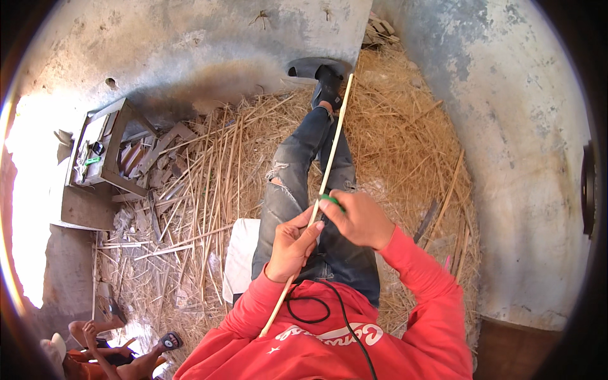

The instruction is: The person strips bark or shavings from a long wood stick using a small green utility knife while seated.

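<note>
A long, thin pale wooden strip (337, 136) runs over my lap, slanting from my belly up toward my feet. My left hand (292, 246) is closed round it, thumb and fingers pinching the strip above my thighs. Just beyond, my right hand (365, 218) grips a small green-handled tool (331, 201) against the strip. Only part of the green handle shows; its working end is hidden by my fingers and the strip. My legs in torn jeans (288, 190) stretch out beneath both hands.
Straw-like shavings and loose strips (209, 190) cover the floor. A wooden table frame (117, 145) stands at the left, with another green item (92, 161) on top. Walls rise ahead and at the right. A black cord (345, 310) crosses my red top. Another person (95, 354) sits at lower left.
</note>
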Tool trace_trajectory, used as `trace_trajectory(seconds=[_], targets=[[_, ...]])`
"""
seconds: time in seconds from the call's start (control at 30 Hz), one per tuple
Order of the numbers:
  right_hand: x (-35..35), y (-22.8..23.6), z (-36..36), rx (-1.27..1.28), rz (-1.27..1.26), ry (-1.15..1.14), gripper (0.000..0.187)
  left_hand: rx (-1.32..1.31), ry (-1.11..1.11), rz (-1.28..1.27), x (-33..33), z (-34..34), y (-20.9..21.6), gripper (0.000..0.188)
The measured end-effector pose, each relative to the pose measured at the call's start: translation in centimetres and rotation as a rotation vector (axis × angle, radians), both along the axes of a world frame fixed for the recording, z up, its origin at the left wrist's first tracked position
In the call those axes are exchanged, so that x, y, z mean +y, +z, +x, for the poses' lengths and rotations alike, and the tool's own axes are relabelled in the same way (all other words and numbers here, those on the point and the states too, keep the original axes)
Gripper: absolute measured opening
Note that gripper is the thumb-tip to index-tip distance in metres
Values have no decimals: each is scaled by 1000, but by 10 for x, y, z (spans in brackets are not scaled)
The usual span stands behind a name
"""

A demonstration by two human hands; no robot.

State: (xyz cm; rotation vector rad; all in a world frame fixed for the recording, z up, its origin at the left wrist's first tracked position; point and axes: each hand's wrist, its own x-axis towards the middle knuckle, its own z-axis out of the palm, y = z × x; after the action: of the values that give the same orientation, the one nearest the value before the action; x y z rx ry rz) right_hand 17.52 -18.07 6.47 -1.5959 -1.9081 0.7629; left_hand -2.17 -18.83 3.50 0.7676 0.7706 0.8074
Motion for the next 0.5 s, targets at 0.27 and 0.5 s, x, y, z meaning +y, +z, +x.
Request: trace_trajectory(seconds=[0.27,0.5], targets=[[-12,7,-2,-251,-22,123,63,215,-7,189,-2,-3,6,40],[40,-7,70,-208,131,-171,65,341,-64,222,-27,-12,7,35]])
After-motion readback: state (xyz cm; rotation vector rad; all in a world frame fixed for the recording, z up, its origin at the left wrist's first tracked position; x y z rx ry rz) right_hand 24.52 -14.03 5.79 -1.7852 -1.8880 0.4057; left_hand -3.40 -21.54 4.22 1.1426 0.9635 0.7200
